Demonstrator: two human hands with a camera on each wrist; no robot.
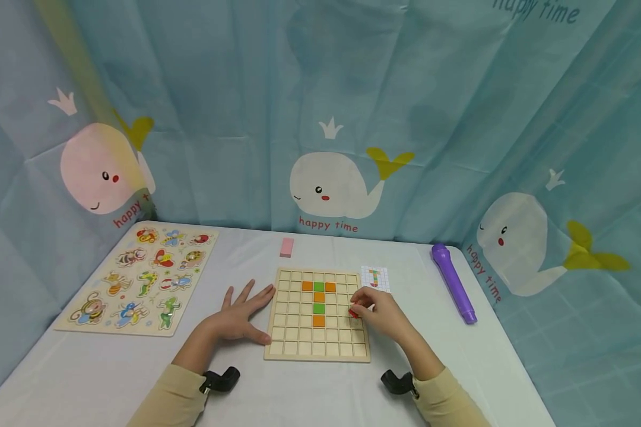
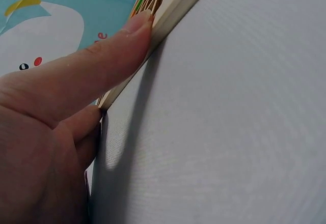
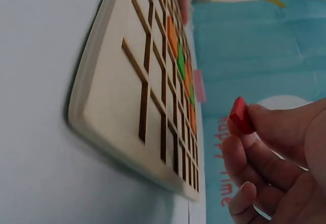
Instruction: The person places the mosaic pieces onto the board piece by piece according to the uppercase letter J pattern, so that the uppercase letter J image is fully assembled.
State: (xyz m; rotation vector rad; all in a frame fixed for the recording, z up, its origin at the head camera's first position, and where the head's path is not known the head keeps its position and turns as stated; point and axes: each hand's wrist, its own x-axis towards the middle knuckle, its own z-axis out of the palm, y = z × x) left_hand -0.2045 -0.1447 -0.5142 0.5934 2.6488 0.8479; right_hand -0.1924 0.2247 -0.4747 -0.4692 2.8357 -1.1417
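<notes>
My left hand (image 1: 240, 317) lies with fingers spread at the left edge of a wooden grid board (image 1: 294, 351). In the left wrist view its thumb (image 2: 114, 56) touches the board's side. Between thumb and fingertips, my right hand (image 1: 384, 314) pinches a small red tile (image 3: 241, 116), held just above the grid's right part. Orange tiles (image 1: 319, 321) and green tiles (image 1: 319, 309) sit in the squares as a T shape, a row across the top and a column down the middle. The right hand's fingers partly cover the red tile in the head view.
A printed pattern card (image 1: 375, 277) lies by the board's upper right corner, partly behind the right hand. Behind the board stands a pink block (image 1: 286, 247). To the right is a purple stick (image 1: 454, 284); an insect puzzle board (image 1: 66, 326) lies at left. Whale-print curtains surround the white table.
</notes>
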